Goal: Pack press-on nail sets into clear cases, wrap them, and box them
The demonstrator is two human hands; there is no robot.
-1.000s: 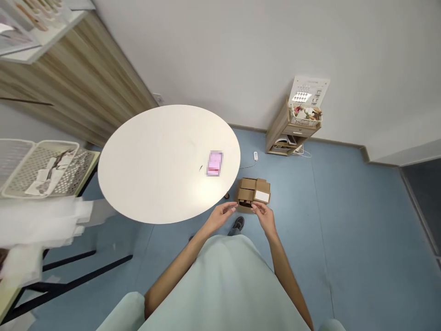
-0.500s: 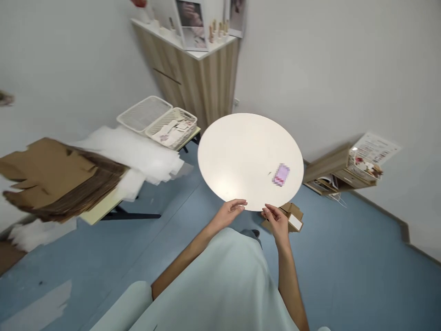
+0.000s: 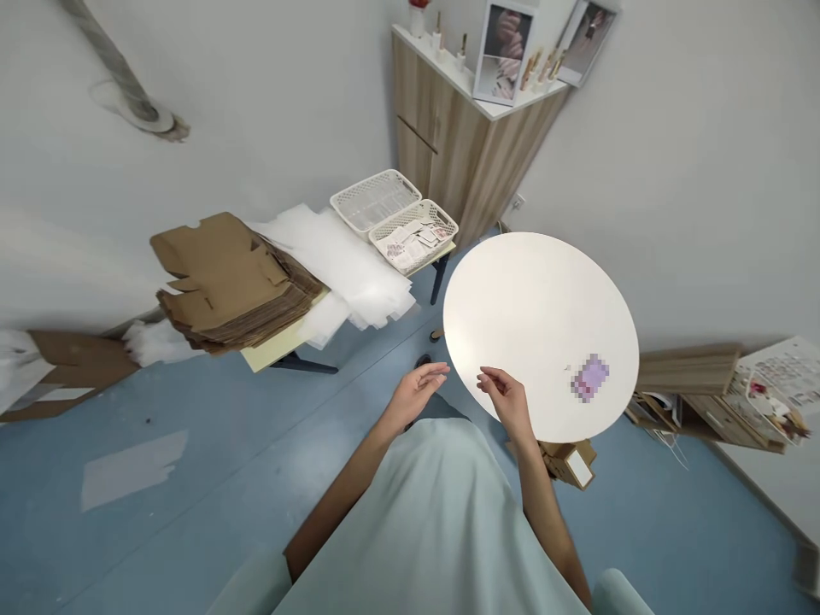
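My left hand (image 3: 415,396) is held in front of my body, just left of the round white table (image 3: 531,290). Its fingers are stretched out, and it is empty. Over the near left edge of the table is my right hand (image 3: 507,401), with loosely bent fingers that stand apart and nothing visible between them. A gap separates the two hands. On the right part of the tabletop lies a blurred purple and pink rectangular item (image 3: 590,377), with a tiny pale speck beside it. Neither hand touches that item.
To the left, a side table carries stacked flat cardboard boxes (image 3: 224,273), white foam sheets (image 3: 346,256) and a white basket (image 3: 442,220) of cards. A wooden cabinet (image 3: 442,111) stands behind. An open carton (image 3: 570,461) sits below the round table; a low shelf (image 3: 692,371) is at right.
My view has swung left, so the table and side table appear further right. My hands have come away from the table's near edge, still empty.
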